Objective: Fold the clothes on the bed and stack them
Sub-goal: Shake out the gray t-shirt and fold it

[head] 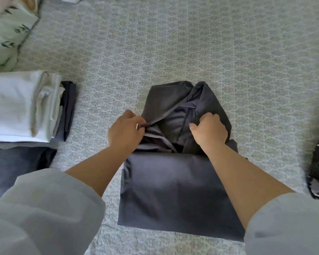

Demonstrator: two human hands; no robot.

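Nearest the person, the dark grey garment (175, 190) lies flat on the patterned bedspread (191, 52), its long axis running straight away from the body. Its far half is bunched and lifted between the hands. The left hand (125, 131) pinches a loose edge on the left; the right hand (208, 129) has fingers curled into the cloth on the right, both equally near. Farther left sits the folded stack (22, 107).

both hands (125, 131) (209, 130) pinching dark grey garment (175, 190) on patterned bedspread (173, 52); folded stack (22, 107) left.
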